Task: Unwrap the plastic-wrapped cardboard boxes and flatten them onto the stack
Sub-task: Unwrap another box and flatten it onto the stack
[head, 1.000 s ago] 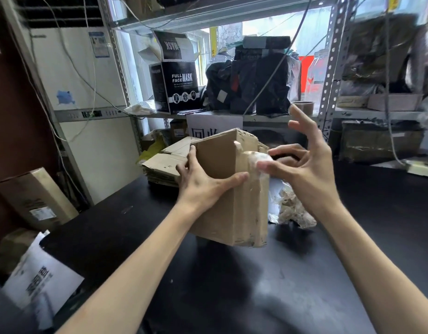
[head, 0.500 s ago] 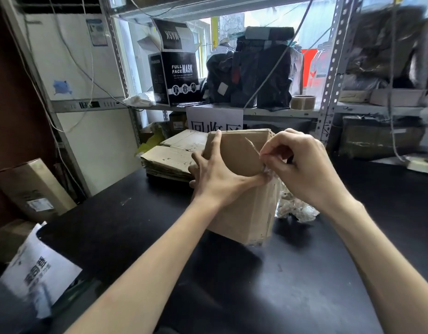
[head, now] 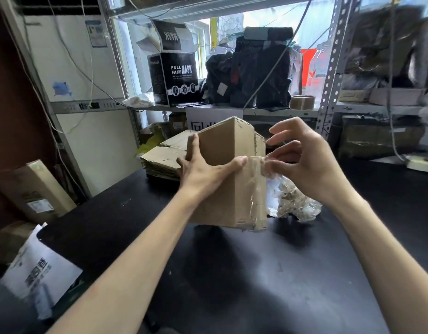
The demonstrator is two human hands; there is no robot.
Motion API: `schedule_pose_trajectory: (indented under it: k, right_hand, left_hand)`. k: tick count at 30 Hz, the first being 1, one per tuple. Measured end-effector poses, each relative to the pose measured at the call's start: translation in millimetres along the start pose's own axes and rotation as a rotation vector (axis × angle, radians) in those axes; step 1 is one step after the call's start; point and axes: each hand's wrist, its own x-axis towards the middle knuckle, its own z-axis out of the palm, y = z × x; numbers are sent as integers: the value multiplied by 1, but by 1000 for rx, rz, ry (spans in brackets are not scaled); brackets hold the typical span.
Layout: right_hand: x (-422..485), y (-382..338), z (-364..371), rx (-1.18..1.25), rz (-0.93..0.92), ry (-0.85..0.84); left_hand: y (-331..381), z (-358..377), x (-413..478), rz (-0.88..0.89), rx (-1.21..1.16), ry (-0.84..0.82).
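Brown cardboard box (head: 222, 169), upright, its right face under clear plastic film (head: 255, 186). It is held low over the black tabletop (head: 232, 273); whether its base touches cannot be told.

- Left hand (head: 203, 169): on the box's near face, thumb hooked to the front corner, fingers curled round the left edge, gripping.
- Right hand (head: 309, 165): just right of the box. Thumb and forefinger pinch a loose flap of film, other fingers fanned and loosely bent.
- Step, as judged: unwrapping, partly done. The next move calls for a steady pull rightward and downward against the left hand's brace. Film clinging at the ragged bottom edge may snag.
- Behind-right of the box: crumpled heap of discarded clear plastic (head: 294, 203), lying in the pull's path.
- Behind-left of the box: stack of flattened brown cardboard (head: 163, 157), where the box goes once flattened.
- Far behind the box: grey metal shelf (head: 256, 112) bearing a black "FULL FACE MASK" carton (head: 176, 75) and a brown tape roll (head: 302, 101).
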Motion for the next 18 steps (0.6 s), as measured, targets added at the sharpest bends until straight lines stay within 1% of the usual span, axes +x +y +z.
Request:
schedule_pose_trajectory:
  k: [4, 7, 8, 10, 14, 18]
  right_hand:
    - [-6, 6, 22, 38, 17, 212]
    - [-9, 16, 36, 98, 102, 282]
    - [-10, 20, 37, 79, 120, 308]
    - [-11, 25, 37, -48, 129, 358]
    - [-13, 21, 44, -96, 33, 374]
    - [-14, 21, 47, -8, -22, 385]
  left_hand:
    - [-7, -3, 1, 0, -19, -24]
    - [-8, -4, -2, -13, -18, -32]
    - [-9, -6, -2, -10, -28, -35]
    - [-12, -8, -1, -8, -54, -42]
    - [-15, -7, -2, 4, -98, -31]
    - [-25, -11, -3, -4, -81, -80]
